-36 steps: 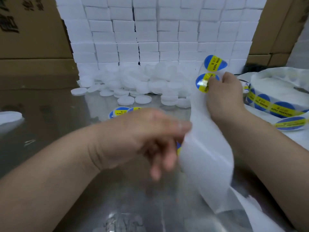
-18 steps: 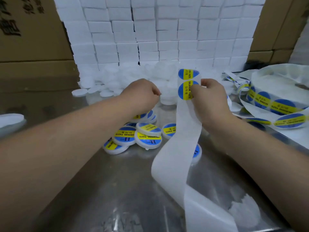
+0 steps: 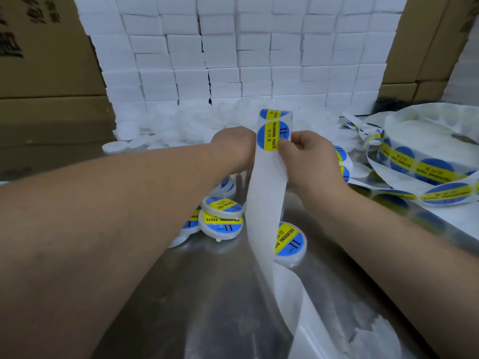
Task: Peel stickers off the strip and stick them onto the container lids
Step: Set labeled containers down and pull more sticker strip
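The right hand (image 3: 308, 154) has its thumb and curled fingers pinched on the right edge of the white backing-paper strip (image 3: 264, 203). The thumb tip presses the rim of the round blue sticker with a yellow band (image 3: 269, 137), which reads SOLDERING PASTE. The left hand (image 3: 233, 147) comes up to the strip's left edge at the same height, but its fingers go behind the paper, so I cannot tell whether they grasp anything. Two stickers show on the raised strip: the whole one between the hands, and a second sticker (image 3: 274, 114) just above it, cut off where the strip folds away over the top. Below the hands the strip hangs bare, then curls onto the shiny metal tabletop (image 3: 181, 294) at the near right. Under the left forearm lie at least four round white plastic lids already labelled (image 3: 220, 225), overlapping one another, with perhaps more hidden by the arm. A fifth labelled lid (image 3: 291, 242) sits alone just right of the hanging strip, partly behind it. On the right, a loose coil of sticker strip (image 3: 427, 167) spreads towards the table's right edge. At the far side a heap of plain white lids (image 3: 181, 125), too many to count, lies against a wall of stacked white boxes (image 3: 233, 47), with brown cardboard cartons (image 3: 39, 60) on the left and right. The widest stretch of metal showing is at the near left, below the forearm.
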`<state>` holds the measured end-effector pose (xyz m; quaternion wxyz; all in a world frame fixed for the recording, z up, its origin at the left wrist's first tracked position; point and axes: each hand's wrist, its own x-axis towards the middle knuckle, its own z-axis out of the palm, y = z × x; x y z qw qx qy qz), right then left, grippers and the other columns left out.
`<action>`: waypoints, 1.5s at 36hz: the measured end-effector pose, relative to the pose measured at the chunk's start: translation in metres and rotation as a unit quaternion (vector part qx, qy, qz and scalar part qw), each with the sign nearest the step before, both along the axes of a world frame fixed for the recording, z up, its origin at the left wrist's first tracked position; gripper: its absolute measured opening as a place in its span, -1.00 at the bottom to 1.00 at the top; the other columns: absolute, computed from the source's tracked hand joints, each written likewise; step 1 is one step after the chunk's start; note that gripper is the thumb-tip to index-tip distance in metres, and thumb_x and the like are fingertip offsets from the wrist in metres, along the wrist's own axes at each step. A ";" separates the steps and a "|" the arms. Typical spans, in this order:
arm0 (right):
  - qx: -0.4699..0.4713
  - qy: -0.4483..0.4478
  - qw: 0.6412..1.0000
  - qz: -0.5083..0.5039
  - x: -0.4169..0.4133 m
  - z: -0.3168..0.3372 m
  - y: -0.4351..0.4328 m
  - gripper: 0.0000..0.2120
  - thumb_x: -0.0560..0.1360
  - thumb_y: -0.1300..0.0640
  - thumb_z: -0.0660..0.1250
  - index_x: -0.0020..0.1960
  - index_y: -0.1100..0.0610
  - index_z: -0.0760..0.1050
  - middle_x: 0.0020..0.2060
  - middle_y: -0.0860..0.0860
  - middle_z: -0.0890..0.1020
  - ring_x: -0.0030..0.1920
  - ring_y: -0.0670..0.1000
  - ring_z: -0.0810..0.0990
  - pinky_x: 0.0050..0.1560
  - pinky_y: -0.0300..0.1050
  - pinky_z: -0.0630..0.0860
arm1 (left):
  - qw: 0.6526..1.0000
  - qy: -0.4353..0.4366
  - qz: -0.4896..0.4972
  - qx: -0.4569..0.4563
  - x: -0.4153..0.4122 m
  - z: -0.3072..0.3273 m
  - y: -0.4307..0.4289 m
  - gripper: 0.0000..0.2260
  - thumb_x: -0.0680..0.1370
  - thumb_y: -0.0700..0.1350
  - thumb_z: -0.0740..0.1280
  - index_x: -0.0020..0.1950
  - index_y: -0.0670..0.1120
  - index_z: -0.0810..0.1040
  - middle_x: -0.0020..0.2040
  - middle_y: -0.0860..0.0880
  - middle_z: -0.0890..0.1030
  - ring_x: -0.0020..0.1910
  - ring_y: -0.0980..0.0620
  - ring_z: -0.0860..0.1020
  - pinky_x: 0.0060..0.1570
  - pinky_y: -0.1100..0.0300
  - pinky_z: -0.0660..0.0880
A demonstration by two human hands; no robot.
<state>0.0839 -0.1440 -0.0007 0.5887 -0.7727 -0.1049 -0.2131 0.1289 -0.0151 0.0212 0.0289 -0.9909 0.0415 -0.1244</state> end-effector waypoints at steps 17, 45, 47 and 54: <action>-0.020 0.004 1.000 -0.012 -0.003 0.001 0.000 -0.73 0.55 0.07 0.19 -0.24 0.19 0.50 -0.46 -0.04 0.43 -0.44 -0.09 0.34 -0.42 -0.21 0.30 | 0.998 0.045 0.014 -0.034 0.017 0.000 -0.003 -0.77 0.49 -0.17 0.25 -0.32 -0.06 0.28 -0.33 0.00 0.35 -0.25 -0.02 0.41 -0.22 0.17 0.34; 0.075 0.020 0.989 0.129 -0.018 0.004 0.007 -0.63 0.58 0.06 0.19 -0.39 0.12 0.41 -0.63 -0.15 0.47 -0.60 -0.24 0.43 -0.54 -0.43 0.34 | 0.883 -0.175 -0.033 -0.434 -0.115 0.021 0.009 -0.63 0.56 -0.17 0.06 0.31 0.17 0.27 0.03 -0.08 0.56 -0.27 -0.09 0.51 -0.30 0.12 0.42; 0.093 0.031 0.982 0.163 -0.023 0.006 0.009 -0.66 0.58 0.09 0.19 -0.36 0.11 0.42 -0.60 -0.15 0.51 -0.58 -0.20 0.48 -0.49 -0.39 0.41 | 0.913 -0.156 -0.047 -0.374 -0.129 0.010 0.006 -0.61 0.55 -0.13 0.09 0.34 0.20 0.30 0.14 -0.07 0.51 -0.07 -0.11 0.51 -0.06 0.06 0.43; 0.106 0.057 0.961 0.249 -0.031 0.010 0.009 -0.92 0.49 0.26 0.27 -0.08 0.17 0.53 -0.35 0.04 0.62 -0.41 -0.01 0.58 -0.39 -0.33 0.46 | 0.946 -0.195 -0.020 -0.257 -0.130 -0.003 0.002 -0.76 0.53 0.08 0.16 0.17 0.12 0.46 0.10 -0.06 0.45 0.14 -0.09 0.38 -0.02 0.18 0.22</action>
